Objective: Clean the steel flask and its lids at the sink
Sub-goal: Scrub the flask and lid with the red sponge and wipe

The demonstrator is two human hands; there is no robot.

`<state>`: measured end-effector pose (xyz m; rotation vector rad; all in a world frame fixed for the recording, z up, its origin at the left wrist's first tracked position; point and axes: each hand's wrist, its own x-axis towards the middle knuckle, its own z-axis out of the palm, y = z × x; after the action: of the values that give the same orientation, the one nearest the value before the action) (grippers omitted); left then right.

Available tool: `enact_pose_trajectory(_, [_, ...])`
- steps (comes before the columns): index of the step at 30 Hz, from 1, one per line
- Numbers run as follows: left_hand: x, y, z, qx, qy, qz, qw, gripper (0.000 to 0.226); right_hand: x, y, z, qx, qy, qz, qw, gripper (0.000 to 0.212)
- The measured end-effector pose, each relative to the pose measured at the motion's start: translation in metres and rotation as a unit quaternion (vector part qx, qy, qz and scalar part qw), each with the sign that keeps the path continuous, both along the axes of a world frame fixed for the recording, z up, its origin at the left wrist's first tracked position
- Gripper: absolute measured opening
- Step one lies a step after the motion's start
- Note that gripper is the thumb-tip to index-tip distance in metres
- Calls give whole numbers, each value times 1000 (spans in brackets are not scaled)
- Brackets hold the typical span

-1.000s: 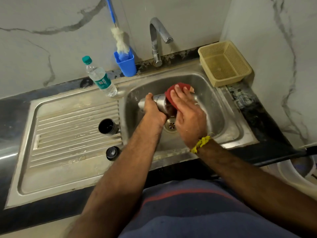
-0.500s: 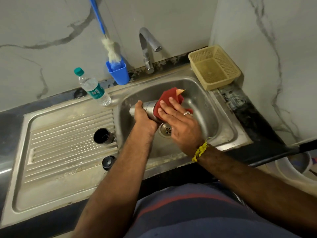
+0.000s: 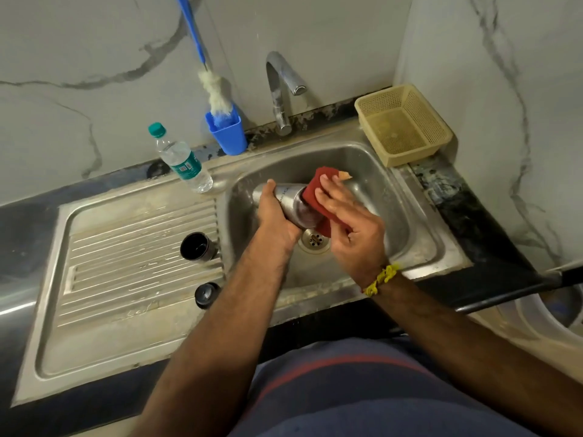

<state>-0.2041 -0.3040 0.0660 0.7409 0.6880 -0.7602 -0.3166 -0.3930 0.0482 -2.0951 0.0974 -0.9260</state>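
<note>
scrubbing under way: flask body in hand, lids waiting

flask (image 3: 285,200) work is the step in hand. the steel body lies nearly level over the basin of the sink (image 3: 419,216), at the centre of the frame, just above the drain (image 3: 314,240). the left hand (image 3: 273,216) has its fingers curled round the flask near its left end and holds it steady. the right hand (image 3: 350,222) presses a red scrub pad (image 3: 315,192) against the flask's right end; its fingers lie fairly straight over the pad while the thumb tucks under the pad's lower edge, so the pad looks pinched rather than merely pushed. a pale layer shows at the pad's upper corner.

the tap (image 3: 282,86), at upper centre, shows no water running. two dark lids sit on the ribbed drainboard (image 3: 126,263) left of the basin: the larger lid (image 3: 198,246) close to the basin's edge, the smaller lid (image 3: 206,294) below it. both are dry-looking and apart from the hands, so i judge them not yet washed.

next, the pad likely needs to travel along the rest of the body, which calls for the left hand to turn the flask. wet steel may slip, so that grip has to stay firm. after that come a rinse and the lids.
</note>
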Motion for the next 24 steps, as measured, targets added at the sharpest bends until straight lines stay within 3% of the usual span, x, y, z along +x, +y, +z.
enact_pose_trajectory(2, [-1, 9, -5, 14, -33, -1, 999, 70, -10, -5, -3, -26, -15, 50, 998, 51])
enact_pose_trajectory(4, [-2, 22, -10, 74, -89, 5, 993, 72, -17, -14, -7, 14, 32, 74, 997, 54])
enact_pose_trajectory(7, [-17, 34, -4, 161, -211, -54, 963, 52, -14, -18, -2, 180, 141, -18, 973, 52])
enact_pose_trajectory(9, [-29, 41, -2, 219, -335, -112, 910, 54, -4, -19, 11, 204, 122, -75, 968, 47])
enact_pose_trajectory(11, [-38, 46, -5, 280, -452, -178, 828, 78, 6, -17, 28, 178, 73, -64, 979, 42])
enact_pose_trajectory(13, [-46, 49, -12, 329, -505, -217, 768, 91, 16, -11, 40, 116, 32, -18, 993, 40])
enact_pose_trajectory(16, [-56, 50, -15, 357, -510, -190, 759, 88, 19, 5, 43, -22, 45, 6, 999, 48])
enact_pose_trajectory(18, [-60, 55, -12, 383, -515, -189, 743, 92, 17, 13, 40, -34, 73, -4, 997, 50])
enact_pose_trajectory(21, [-66, 63, -5, 398, -534, -206, 717, 95, 25, 9, 49, 138, 131, -23, 982, 34])
enact_pose_trajectory(24, [-70, 66, 2, 371, -557, -227, 707, 95, 24, -3, 57, 277, 151, 34, 948, 30])
